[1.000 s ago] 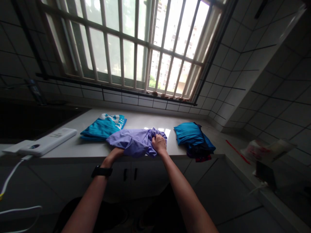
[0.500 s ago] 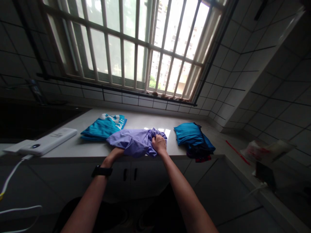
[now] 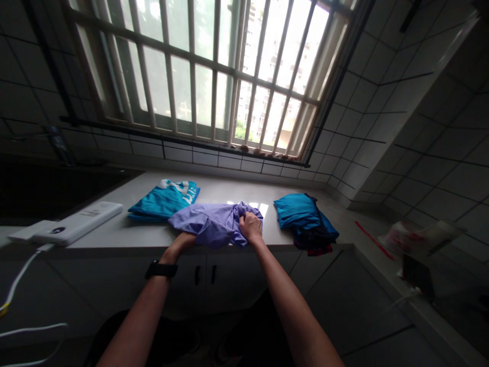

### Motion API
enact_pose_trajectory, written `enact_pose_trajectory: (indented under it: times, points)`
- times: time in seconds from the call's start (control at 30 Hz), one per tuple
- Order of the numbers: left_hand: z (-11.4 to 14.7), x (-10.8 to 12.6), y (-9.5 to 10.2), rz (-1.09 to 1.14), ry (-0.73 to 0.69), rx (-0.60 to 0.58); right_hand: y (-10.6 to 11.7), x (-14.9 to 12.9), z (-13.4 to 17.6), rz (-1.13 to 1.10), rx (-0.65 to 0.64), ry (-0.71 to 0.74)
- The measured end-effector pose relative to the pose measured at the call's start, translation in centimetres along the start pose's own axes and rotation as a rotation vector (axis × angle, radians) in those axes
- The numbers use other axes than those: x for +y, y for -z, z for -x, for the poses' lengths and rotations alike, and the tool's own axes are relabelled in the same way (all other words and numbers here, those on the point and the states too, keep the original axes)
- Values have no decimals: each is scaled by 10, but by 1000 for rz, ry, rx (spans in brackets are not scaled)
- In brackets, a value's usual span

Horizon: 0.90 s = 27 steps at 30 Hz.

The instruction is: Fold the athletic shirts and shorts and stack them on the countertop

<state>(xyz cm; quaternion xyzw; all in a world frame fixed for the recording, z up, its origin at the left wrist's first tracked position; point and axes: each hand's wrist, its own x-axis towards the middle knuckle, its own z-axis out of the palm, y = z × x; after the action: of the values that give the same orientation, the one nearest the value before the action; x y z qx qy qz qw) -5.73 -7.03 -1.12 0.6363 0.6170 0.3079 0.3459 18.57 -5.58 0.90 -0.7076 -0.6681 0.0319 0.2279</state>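
Note:
A crumpled purple garment (image 3: 214,219) lies at the front edge of the white countertop (image 3: 148,237). My left hand (image 3: 185,239) reaches inside or under its left part, so the fingers are hidden; a black watch sits on that wrist. On the garment's right end, my right hand (image 3: 250,226) is closed, gripping bunched fabric. Just behind to the left lies a folded teal shirt (image 3: 162,200) with white print, touching or overlapped by the purple cloth. Apart on the right is a stack of folded blue and dark clothes (image 3: 305,216), its lower layers hanging slightly over the edge.
A white power bank (image 3: 80,221) with a white cable (image 3: 23,275) rests at the left, near the dark sink (image 3: 57,188). A red strip (image 3: 374,240), a plastic bag (image 3: 405,237) and a dark flat object (image 3: 418,275) lie on the right counter. A barred window stands behind.
Both hands and the purple garment hold nearly the same position. The whole view has shifted very slightly.

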Motion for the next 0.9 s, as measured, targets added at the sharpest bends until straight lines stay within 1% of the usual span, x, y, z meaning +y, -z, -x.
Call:
enact_pose_trajectory:
  times: [0.13, 0.23, 0.37, 0.5, 0.57, 0.67, 0.73, 0.83, 0.9]
  points:
    - [5, 8, 1, 2, 68, -34, 0, 0, 0, 3, 0, 0]
    - [7, 11, 1, 1, 58, -27, -1, 0, 0, 3, 4, -2]
    - [7, 10, 1, 0, 34, -19, -1, 1, 0, -9, 11, 1]
    - [7, 9, 1, 3, 50, -31, -3, 2, 0, -30, 11, 7]
    - [7, 10, 1, 8, 53, -11, -5, 3, -1, -49, 51, -5]
    - [5, 10, 1, 36, 9, 44, -8, 4, -2, -84, 160, -29]
    - [4, 9, 2, 46, -15, 59, -9, 5, -3, -98, 183, -13]
    - [4, 7, 2, 40, -13, 57, -9, 7, -4, -94, 131, 34]
    - [4, 7, 3, 26, -4, 33, -8, 8, -3, -81, 92, 37]
